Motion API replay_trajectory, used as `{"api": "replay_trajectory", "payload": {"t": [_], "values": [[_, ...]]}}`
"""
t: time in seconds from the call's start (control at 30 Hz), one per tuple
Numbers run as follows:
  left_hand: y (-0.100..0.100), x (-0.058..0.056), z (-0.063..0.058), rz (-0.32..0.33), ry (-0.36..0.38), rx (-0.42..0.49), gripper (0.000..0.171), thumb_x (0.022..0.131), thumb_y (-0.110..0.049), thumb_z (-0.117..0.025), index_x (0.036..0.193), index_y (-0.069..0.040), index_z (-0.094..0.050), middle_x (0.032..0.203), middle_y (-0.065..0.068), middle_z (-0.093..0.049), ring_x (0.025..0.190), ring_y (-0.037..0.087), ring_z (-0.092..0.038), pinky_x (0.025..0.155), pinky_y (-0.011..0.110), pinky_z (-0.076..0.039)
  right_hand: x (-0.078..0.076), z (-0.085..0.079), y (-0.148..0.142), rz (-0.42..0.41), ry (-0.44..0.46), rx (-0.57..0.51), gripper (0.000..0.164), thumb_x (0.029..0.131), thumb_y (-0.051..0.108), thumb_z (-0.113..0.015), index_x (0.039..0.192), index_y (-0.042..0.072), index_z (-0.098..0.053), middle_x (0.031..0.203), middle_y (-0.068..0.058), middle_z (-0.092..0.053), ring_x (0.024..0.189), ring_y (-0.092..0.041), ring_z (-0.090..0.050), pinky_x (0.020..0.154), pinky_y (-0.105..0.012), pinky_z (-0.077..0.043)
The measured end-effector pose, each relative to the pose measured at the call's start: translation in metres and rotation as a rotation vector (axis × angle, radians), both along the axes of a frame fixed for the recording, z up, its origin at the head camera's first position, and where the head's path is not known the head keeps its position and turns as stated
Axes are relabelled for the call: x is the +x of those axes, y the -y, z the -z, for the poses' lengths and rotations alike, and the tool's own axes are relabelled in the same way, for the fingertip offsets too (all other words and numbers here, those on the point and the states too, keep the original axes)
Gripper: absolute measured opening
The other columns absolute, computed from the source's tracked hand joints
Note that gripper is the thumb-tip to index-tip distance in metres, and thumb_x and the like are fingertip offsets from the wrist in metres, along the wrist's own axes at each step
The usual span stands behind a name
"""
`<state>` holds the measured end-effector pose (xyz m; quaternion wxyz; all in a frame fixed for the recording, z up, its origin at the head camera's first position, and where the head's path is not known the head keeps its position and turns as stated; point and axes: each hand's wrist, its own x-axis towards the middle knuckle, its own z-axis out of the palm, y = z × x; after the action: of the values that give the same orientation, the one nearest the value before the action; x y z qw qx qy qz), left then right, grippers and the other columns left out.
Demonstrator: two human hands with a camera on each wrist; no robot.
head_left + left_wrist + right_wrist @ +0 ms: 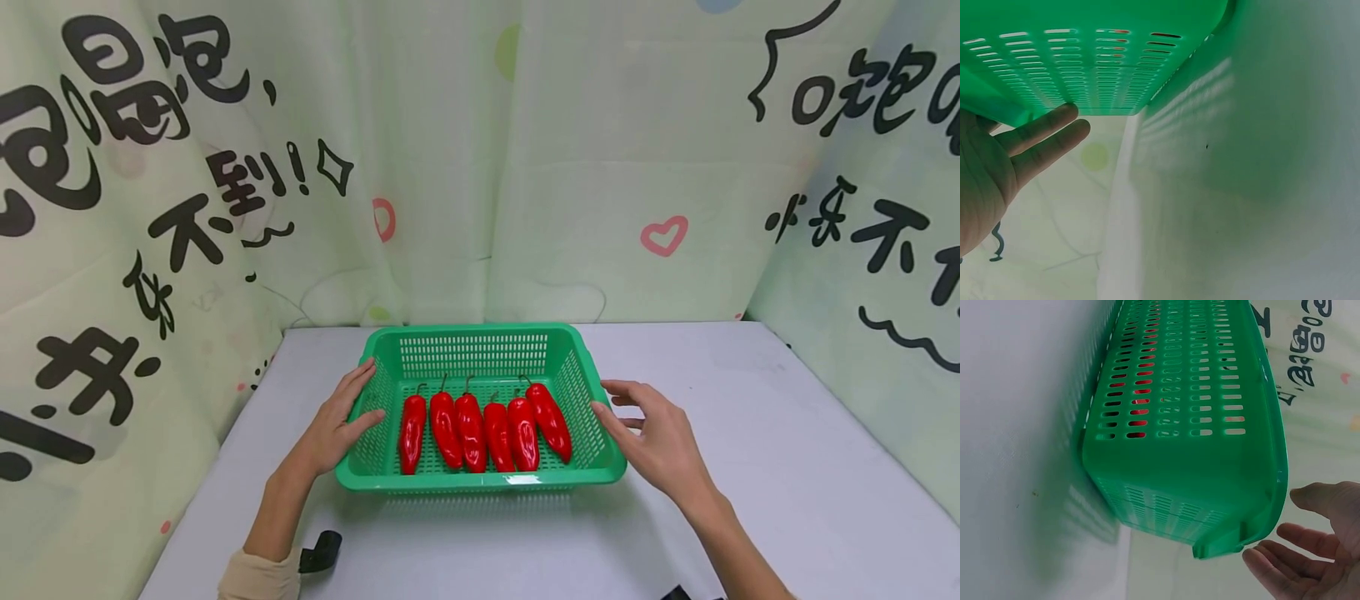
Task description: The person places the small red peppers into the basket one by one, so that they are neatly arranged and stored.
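Note:
A green plastic basket [480,482] with slotted walls sits on the white table, holding several glossy red chili peppers [470,429] laid side by side, stems toward the back. At its left side is my left hand [337,429], thumb reaching over the rim and fingers extended along the outside. The left wrist view shows two straight fingers [1054,134] beside the basket's wall. My right hand [660,437] is at the opposite side, fingers loosely bent around the rim corner. In the right wrist view its thumb [1319,499] and fingertips stand slightly apart from the rim.
A white table [750,433] extends around the basket. Pale green curtains [570,167] with black lettering hang behind and on both sides. A black strap-like piece [321,552] shows beside the left sleeve, and another dark piece [677,593] lies at the bottom edge.

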<state>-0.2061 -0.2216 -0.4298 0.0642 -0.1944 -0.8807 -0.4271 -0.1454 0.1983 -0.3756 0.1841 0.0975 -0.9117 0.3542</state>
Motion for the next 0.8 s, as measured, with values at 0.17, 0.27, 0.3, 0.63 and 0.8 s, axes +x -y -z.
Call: {"api": "replay_trajectory", "payload": {"t": [0.17, 0.27, 0.3, 0.63, 0.8], "values": [[0.001, -0.001, 0.002, 0.006, 0.000, 0.009, 0.071, 0.098, -0.024, -0.058, 0.159, 0.000, -0.030, 0.167, 0.017, -0.025, 0.152, 0.045, -0.024, 0.112, 0.072, -0.030, 0.005, 0.001, 0.003, -0.011, -0.019, 0.000, 0.037, 0.093, 0.013, -0.075, 0.127, -0.002, -0.067, 0.121, -0.018, -0.069, 0.105, -0.034, -0.068, 0.078, -0.043, -0.062], [0.001, -0.001, 0.003, 0.006, 0.003, 0.014, 0.072, 0.098, -0.023, -0.059, 0.159, 0.000, -0.030, 0.167, 0.017, -0.025, 0.152, 0.044, -0.024, 0.112, 0.072, -0.030, 0.007, 0.003, 0.004, -0.023, -0.038, 0.002, 0.037, 0.092, 0.011, -0.076, 0.126, -0.002, -0.067, 0.120, -0.017, -0.070, 0.103, -0.033, -0.070, 0.077, -0.043, -0.062], [0.002, -0.001, 0.003, 0.006, 0.005, 0.015, 0.072, 0.098, -0.023, -0.059, 0.160, 0.000, -0.030, 0.167, 0.017, -0.025, 0.152, 0.044, -0.024, 0.112, 0.072, -0.030, 0.008, 0.005, 0.005, -0.028, -0.043, 0.003, 0.037, 0.092, 0.011, -0.077, 0.125, -0.002, -0.067, 0.120, -0.016, -0.070, 0.103, -0.032, -0.070, 0.077, -0.043, -0.062], [0.004, 0.000, 0.000, 0.017, 0.001, -0.010, 0.072, 0.099, -0.024, -0.060, 0.159, 0.001, -0.029, 0.167, 0.016, -0.024, 0.152, 0.044, -0.024, 0.113, 0.071, -0.029, 0.008, 0.009, 0.006, -0.051, -0.145, 0.073, 0.040, 0.089, 0.011, -0.079, 0.125, 0.001, -0.068, 0.120, -0.014, -0.070, 0.101, -0.031, -0.070, 0.077, -0.047, -0.062], [0.006, 0.000, -0.004, 0.011, 0.007, -0.049, 0.074, 0.100, -0.031, -0.060, 0.160, 0.000, -0.029, 0.168, 0.016, -0.024, 0.152, 0.043, -0.024, 0.113, 0.070, -0.031, -0.001, 0.011, 0.005, -0.047, -0.182, 0.145, 0.049, 0.088, 0.017, -0.081, 0.132, 0.002, -0.065, 0.130, -0.019, -0.065, 0.114, -0.037, -0.064, 0.084, -0.057, -0.059]]}}
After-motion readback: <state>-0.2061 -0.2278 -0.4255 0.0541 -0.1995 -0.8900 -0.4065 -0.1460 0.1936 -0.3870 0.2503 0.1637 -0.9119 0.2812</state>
